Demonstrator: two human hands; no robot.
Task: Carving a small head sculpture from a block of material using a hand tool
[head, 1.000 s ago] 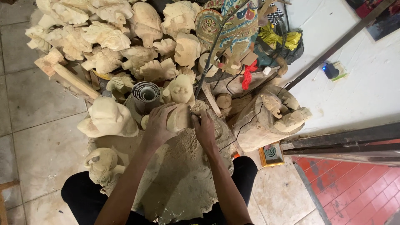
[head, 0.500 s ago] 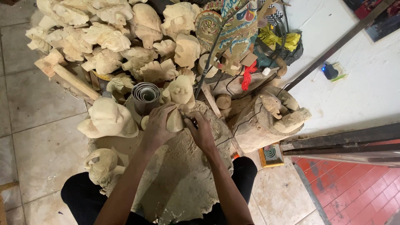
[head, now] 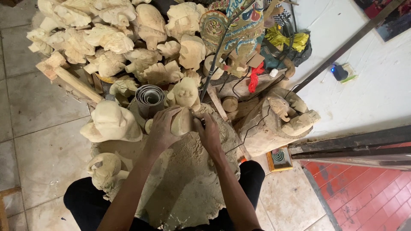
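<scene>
Pale unfinished wood carving point(head: 183, 121), rounded (details unclear), upright on dusty stump point(head: 188, 179)

Left hand point(head: 162, 128) gripping a pale wooden carving point(head: 182, 121); right hand point(head: 209, 133) touching its right side. Just behind the carving, a grey paper roll point(head: 150, 98) and heaped unfinished wooden figures point(head: 111, 38). Sawdust-covered block point(head: 184, 179) beneath.

We sit on a grey tiled floor point(head: 38, 145). On it lie a heap of pale wooden carvings point(head: 115, 42), one plank point(head: 72, 81) and a big dusty block point(head: 188, 179).
</scene>
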